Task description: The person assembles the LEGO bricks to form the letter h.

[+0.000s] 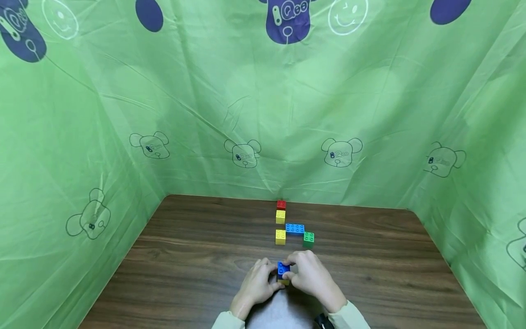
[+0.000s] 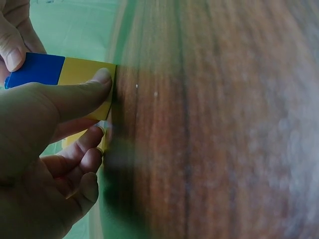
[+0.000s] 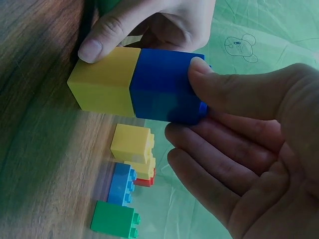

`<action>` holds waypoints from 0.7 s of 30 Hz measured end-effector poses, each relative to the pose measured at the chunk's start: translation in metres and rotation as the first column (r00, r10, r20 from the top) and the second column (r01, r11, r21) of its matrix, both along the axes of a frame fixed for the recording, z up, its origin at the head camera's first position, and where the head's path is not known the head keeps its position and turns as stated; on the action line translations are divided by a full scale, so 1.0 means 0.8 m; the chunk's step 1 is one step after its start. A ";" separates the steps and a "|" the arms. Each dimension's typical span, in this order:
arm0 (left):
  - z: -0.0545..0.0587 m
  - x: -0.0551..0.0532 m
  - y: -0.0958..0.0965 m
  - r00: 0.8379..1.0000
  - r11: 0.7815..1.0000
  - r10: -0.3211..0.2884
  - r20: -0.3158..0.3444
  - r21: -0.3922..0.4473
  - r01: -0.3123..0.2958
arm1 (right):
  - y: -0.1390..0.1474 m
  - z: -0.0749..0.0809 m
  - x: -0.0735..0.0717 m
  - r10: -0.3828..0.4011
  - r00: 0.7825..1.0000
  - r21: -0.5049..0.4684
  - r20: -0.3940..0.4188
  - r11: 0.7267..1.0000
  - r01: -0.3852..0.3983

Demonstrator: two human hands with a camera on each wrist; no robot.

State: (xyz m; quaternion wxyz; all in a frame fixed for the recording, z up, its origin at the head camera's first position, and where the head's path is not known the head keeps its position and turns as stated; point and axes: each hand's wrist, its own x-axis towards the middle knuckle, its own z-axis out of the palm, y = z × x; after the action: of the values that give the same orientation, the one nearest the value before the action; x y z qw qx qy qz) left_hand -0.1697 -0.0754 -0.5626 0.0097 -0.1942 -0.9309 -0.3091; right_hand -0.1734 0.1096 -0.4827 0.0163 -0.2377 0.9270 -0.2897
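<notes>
A dark blue brick point(image 3: 164, 84) sits on top of a yellow brick point(image 3: 104, 82), their faces flush, near the front of the table. My left hand point(image 1: 257, 282) grips the yellow brick low down, its thumb laid along one side. From the other side my right hand point(image 1: 309, 274) pinches the dark blue brick between thumb and fingers. In the left wrist view the yellow brick's lower edge is right at the tabletop. The right wrist view shows studs on the blue brick's top, partly behind my right thumb point(image 3: 234, 89).
Beyond my hands stand several loose bricks: a yellow one point(image 1: 280, 237), a long light blue one point(image 1: 295, 229), a green one point(image 1: 308, 239), another yellow one point(image 1: 281, 216) and a red one point(image 1: 281, 204). A green cloth point(image 1: 263, 114) walls the brown wooden table point(image 1: 185, 256).
</notes>
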 end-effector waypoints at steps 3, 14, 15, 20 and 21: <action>-0.001 -0.001 0.000 1.000 1.000 -0.002 -0.002 -0.001 0.002 | 0.000 -0.001 -0.001 -0.012 1.000 -0.004 0.011 1.000 0.012; 0.002 -0.003 0.002 1.000 1.000 0.002 0.005 -0.017 -0.002 | 0.003 -0.003 -0.002 -0.005 1.000 -0.018 0.025 1.000 0.006; 0.002 -0.002 0.002 1.000 1.000 0.003 0.008 -0.021 -0.003 | 0.003 -0.003 -0.001 -0.001 1.000 -0.020 0.024 1.000 0.002; 0.004 0.002 0.002 1.000 1.000 0.002 0.002 -0.025 -0.002 | 0.004 -0.002 -0.001 0.014 0.999 -0.028 0.036 1.000 -0.013; 0.005 0.002 0.002 1.000 1.000 0.004 0.005 -0.025 -0.003 | 0.004 -0.002 -0.001 0.016 0.999 -0.028 0.039 0.999 -0.015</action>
State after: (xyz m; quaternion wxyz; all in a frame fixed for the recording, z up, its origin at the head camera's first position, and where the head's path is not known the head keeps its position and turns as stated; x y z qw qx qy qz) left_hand -0.1681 -0.0735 -0.5589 0.0056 -0.1919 -0.9351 -0.2978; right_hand -0.1745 0.1129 -0.4846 0.0337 -0.2394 0.9205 -0.3070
